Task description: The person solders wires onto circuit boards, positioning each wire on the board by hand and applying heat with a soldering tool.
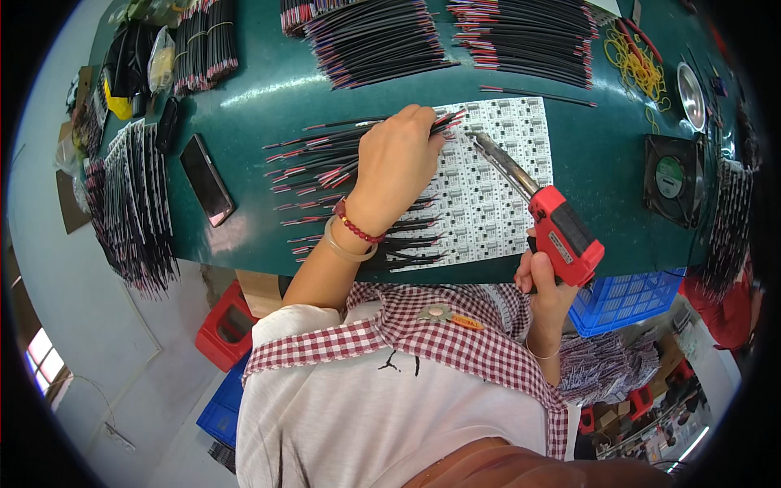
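Observation:
On the green table lies a white circuit board sheet [496, 211] printed with rows of small repeated circuits. My left hand [399, 159] is over its left part, fingers closed on a black cable [449, 122] whose red and white wire ends point to the upper right; the hand hides most of it. My right hand [543, 276] grips a red and black soldering gun [567, 236]. The gun's metal tip rests at or just above the board, right of the held wire ends; contact is unclear. Several black cables [313, 175] lie along the board's left edge, reaching onto it.
Piles of black cables [382, 41] lie at the back. One loose cable [537, 96] is behind the board. A phone [207, 179] lies left; a fan [674, 180], a metal dish [691, 96] and yellow bands [634, 69] are right. A blue crate [626, 301] stands below the table edge.

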A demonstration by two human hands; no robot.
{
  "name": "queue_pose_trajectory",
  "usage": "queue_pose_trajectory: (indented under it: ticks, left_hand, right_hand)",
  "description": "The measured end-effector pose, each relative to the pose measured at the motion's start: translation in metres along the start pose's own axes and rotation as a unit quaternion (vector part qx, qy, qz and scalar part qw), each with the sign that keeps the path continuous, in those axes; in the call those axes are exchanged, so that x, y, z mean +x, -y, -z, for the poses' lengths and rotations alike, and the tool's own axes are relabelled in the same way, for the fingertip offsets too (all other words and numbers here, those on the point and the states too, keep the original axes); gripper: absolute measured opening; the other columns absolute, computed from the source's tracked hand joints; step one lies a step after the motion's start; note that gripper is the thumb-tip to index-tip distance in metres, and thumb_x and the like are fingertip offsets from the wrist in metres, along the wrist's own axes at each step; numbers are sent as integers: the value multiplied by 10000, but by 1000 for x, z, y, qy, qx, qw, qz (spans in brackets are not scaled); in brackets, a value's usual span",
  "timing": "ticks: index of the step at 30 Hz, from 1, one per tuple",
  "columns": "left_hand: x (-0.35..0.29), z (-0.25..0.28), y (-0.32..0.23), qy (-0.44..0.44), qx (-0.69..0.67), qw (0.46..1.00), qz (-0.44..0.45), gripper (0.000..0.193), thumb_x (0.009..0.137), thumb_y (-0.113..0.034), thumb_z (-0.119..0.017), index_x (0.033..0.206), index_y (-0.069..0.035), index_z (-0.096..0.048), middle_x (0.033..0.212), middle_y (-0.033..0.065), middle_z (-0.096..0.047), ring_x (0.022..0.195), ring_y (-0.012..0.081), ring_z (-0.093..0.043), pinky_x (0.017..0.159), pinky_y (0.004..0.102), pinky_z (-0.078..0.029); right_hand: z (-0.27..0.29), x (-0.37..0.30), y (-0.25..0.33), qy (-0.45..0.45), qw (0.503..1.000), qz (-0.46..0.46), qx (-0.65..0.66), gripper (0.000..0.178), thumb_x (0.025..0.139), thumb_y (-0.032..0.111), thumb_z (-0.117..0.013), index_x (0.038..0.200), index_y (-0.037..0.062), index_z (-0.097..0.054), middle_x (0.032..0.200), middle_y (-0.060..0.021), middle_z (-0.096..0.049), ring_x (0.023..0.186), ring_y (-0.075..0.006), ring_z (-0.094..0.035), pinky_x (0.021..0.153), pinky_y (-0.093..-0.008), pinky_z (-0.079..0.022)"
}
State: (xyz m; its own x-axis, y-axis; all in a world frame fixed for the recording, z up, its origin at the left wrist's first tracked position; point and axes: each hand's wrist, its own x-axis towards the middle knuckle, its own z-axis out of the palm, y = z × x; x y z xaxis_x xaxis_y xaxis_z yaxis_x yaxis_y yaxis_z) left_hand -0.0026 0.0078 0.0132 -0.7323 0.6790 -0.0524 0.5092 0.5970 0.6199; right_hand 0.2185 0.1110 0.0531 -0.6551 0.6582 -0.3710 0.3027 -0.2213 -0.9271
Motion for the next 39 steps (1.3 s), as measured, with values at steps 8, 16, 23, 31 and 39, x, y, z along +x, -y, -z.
queue_pose_trajectory:
  ticks: [8,16,23,31,39]
  left_hand:
    - [1,-1,1,-2,-3,1000,-12,207,755,-130,-679,895,6,-611,858,151,-620,787,362,-597,676,418,-468]
    - [0,-2,2,-6,-3,1000,-11,183,772,-129,-660,905,-8,-624,849,137,-618,772,348,-598,672,412,-469]
    - [2,-5,2,-7,6,1000,-9,176,774,-131,-659,897,-10,-623,837,135,-618,761,342,-599,661,406,-469]
    - [0,-4,2,-13,15,999,-44,183,791,-137,-653,908,-8,-597,825,140,-614,748,351,-594,659,404,-468]
    - [-7,1,1,-120,-4,991,-56,123,851,-99,-618,900,-8,-551,783,143,-573,701,349,-572,620,387,-452]
  right_hand:
    - [-1,-3,-4,14,999,-43,9,138,870,114,-624,797,4,-583,616,-11,-545,506,-63,-478,466,-221,-380]
    - [-3,-6,-14,18,999,-25,-45,136,912,102,-529,921,-32,-544,618,-45,-523,474,-78,-447,463,-230,-386]
    - [1,-9,-20,31,996,-28,-74,244,907,122,-543,1070,-59,-522,612,-49,-514,466,-79,-424,462,-236,-384]
    - [9,-7,-17,-14,995,56,86,376,924,239,-516,1152,-58,-479,617,-68,-493,444,-89,-401,447,-243,-400]
    - [22,-11,-21,-11,988,43,148,390,903,211,-549,1166,-70,-482,613,-82,-521,466,-111,-451,448,-252,-400]
